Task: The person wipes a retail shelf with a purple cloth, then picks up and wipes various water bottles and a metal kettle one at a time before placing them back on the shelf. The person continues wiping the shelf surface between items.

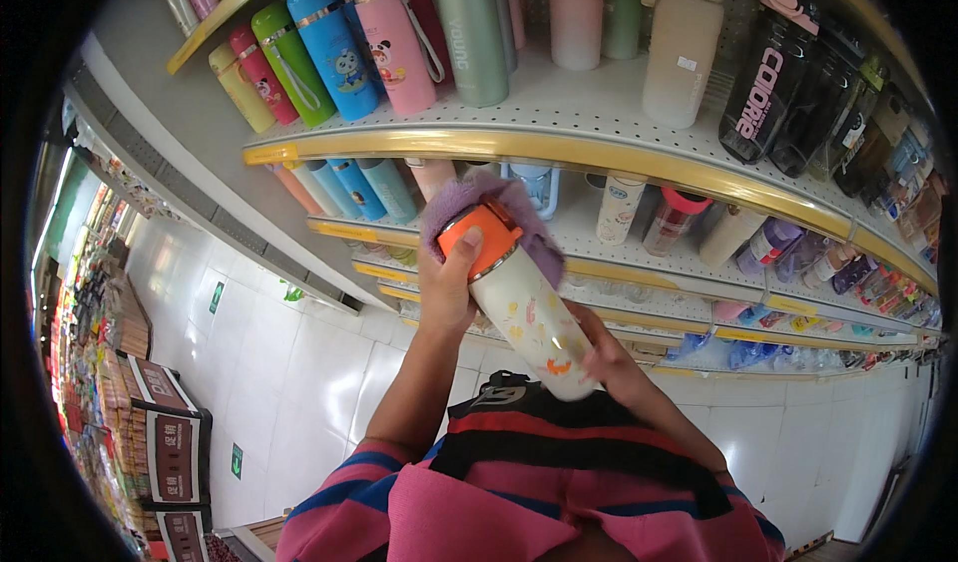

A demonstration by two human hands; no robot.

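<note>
My left hand (449, 289) grips the orange lid of a white water bottle (528, 315), with the thumb on the lid. The bottle has small printed pictures and lies tilted, its base towards my chest. A purple cloth (542, 244) wraps behind and around the lid, partly under the same hand. Around the lower part of the bottle is my right hand (610, 352), its fingers partly hidden behind the bottle and slightly blurred.
Ahead, a perforated shelf (554, 105) with a yellow edge carries a pink flask (389, 45), a green tumbler (471, 38) and a black sports bottle (763, 75). Lower shelves hold more bottles. A promotion display (172, 450) stands on the tiled floor at left.
</note>
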